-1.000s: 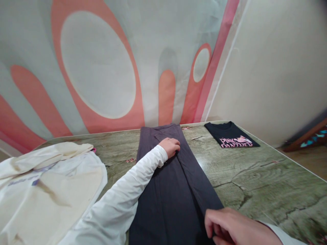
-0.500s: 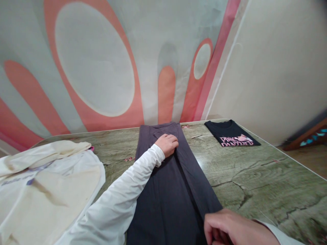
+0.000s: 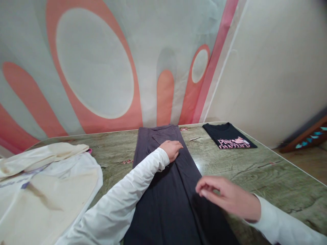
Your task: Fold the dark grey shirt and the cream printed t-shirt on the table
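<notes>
Dark grey trousers [image 3: 163, 197] lie lengthwise down the middle of the table, their waist end at the far edge and the near end running out of the bottom of the view. My left hand [image 3: 171, 150] rests palm down on the upper part of the cloth, fingers stretched out and holding nothing. Just over the right side of the trousers hovers my right hand [image 3: 224, 195], slightly blurred. Its fingers are curved, with a gap between them and the thumb, and nothing is in it.
On the left a white and cream garment [image 3: 68, 183] is spread loosely. A folded black T-shirt [image 3: 222, 131] with pink print sits at the far right of the wood-patterned table [image 3: 255, 173]. A wall with a coral pattern [image 3: 165, 95] stands behind.
My right hand has let go of the trousers' right edge and risen up and away from me. My left hand has flattened and shifted slightly to the right on the cloth.
</notes>
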Demonstrator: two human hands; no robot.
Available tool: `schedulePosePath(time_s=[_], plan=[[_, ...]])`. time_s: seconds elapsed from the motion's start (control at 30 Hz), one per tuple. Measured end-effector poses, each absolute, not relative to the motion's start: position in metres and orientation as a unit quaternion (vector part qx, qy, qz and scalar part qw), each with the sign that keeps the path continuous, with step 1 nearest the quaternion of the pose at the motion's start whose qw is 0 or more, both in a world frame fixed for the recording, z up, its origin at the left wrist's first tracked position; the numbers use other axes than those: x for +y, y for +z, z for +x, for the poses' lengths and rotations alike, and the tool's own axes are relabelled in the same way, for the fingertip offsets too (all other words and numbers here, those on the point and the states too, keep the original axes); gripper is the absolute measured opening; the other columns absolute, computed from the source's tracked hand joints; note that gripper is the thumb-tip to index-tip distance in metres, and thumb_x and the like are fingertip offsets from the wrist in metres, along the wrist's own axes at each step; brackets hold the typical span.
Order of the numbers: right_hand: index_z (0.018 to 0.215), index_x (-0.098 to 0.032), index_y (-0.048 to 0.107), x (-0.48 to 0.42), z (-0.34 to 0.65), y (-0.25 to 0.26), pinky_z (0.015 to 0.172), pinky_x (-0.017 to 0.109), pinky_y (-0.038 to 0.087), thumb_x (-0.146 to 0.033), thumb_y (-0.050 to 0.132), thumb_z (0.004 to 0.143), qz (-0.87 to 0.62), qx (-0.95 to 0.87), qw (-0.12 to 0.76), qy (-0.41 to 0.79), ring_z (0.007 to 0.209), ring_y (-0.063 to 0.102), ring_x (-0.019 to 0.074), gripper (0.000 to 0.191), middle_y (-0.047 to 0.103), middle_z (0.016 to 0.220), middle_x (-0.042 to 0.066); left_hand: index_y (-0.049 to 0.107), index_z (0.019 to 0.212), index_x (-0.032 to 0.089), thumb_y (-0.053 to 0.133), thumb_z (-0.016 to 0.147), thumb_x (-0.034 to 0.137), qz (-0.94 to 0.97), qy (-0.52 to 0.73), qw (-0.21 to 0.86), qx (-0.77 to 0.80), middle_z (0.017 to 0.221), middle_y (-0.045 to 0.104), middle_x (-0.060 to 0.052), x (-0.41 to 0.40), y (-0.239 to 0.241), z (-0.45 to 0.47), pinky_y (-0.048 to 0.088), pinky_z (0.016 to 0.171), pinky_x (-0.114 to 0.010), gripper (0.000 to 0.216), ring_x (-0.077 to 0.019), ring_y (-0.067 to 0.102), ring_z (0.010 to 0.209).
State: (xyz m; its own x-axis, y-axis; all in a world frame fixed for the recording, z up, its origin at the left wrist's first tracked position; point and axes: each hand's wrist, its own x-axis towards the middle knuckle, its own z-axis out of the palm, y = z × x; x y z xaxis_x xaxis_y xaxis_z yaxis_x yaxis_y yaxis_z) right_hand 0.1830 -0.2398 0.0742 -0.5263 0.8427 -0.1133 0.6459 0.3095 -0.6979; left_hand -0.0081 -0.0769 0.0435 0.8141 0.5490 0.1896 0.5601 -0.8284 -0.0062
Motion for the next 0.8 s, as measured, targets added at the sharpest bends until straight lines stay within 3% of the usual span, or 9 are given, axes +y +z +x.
schedulePosePath(time_s=[0.07, 0.13, 0.37, 0.6, 0.7, 0.8], plan=[[0.110, -0.017, 0.052, -0.208, 0.189, 0.061, 0.092, 0.033, 0.036, -0.024, 0.036, 0.084, -0.464, -0.835, 0.188, 0.228, 0.106, 0.048, 0.0171, 0.031, 0.055, 0.113, 0.008, 0.048, 0.113, 0.018, 0.033, 0.083, 0.023, -0.945, -0.067, 0.023, -0.320, 0.122, 0.049, -0.005, -0.074, 0.035, 0.006, 0.034, 0.090, -0.033, 0.033, -0.0172, 0.043, 0.111], [0.121, -0.015, 0.044, -0.178, 0.192, 0.043, 0.101, 0.037, 0.027, -0.026, 0.034, 0.085, -0.449, -0.864, 0.176, 0.143, 0.120, 0.033, 0.0195, 0.039, 0.043, 0.128, 0.010, 0.045, 0.117, 0.016, 0.030, 0.085, 0.027, -0.936, -0.043, 0.026, -0.348, 0.127, 0.044, -0.007, -0.068, 0.025, 0.017, 0.030, 0.095, -0.037, 0.036, -0.0189, 0.039, 0.116], [0.135, -0.013, 0.021, -0.155, 0.195, 0.008, 0.103, 0.044, 0.018, -0.043, 0.028, 0.086, -0.446, -0.891, 0.062, 0.061, 0.128, 0.017, 0.0218, 0.057, 0.020, 0.140, 0.011, 0.028, 0.130, 0.016, 0.020, 0.087, 0.043, -0.925, -0.049, 0.021, -0.377, 0.139, 0.024, -0.005, -0.057, -0.001, 0.019, 0.024, 0.099, -0.040, 0.051, -0.0184, 0.026, 0.124], [0.136, -0.020, 0.016, -0.236, 0.208, 0.023, 0.105, 0.042, 0.013, -0.038, 0.033, 0.086, -0.411, -0.905, 0.056, 0.092, 0.129, 0.015, 0.0200, 0.055, 0.018, 0.141, 0.005, 0.025, 0.132, 0.018, 0.018, 0.086, 0.049, -0.920, -0.049, 0.017, -0.388, 0.140, 0.022, -0.003, -0.060, -0.005, 0.019, 0.021, 0.100, -0.040, 0.056, -0.0179, 0.023, 0.125], [0.135, -0.019, 0.021, -0.275, 0.211, 0.029, 0.105, 0.044, 0.011, -0.038, 0.038, 0.084, -0.417, -0.896, 0.074, 0.130, 0.128, 0.017, 0.0217, 0.057, 0.023, 0.140, 0.007, 0.026, 0.132, 0.019, 0.019, 0.086, 0.049, -0.917, -0.051, 0.021, -0.395, 0.139, 0.023, -0.003, -0.059, -0.004, 0.021, 0.022, 0.099, -0.040, 0.055, -0.0180, 0.024, 0.125], [0.129, -0.022, 0.035, -0.299, 0.220, 0.044, 0.104, 0.042, 0.017, -0.037, 0.041, 0.084, -0.401, -0.888, 0.094, 0.206, 0.125, 0.025, 0.0212, 0.048, 0.036, 0.133, 0.007, 0.031, 0.129, 0.018, 0.024, 0.085, 0.047, -0.914, -0.055, 0.039, -0.400, 0.137, 0.028, -0.006, -0.063, 0.002, 0.022, 0.020, 0.099, -0.042, 0.053, -0.0195, 0.028, 0.123]])
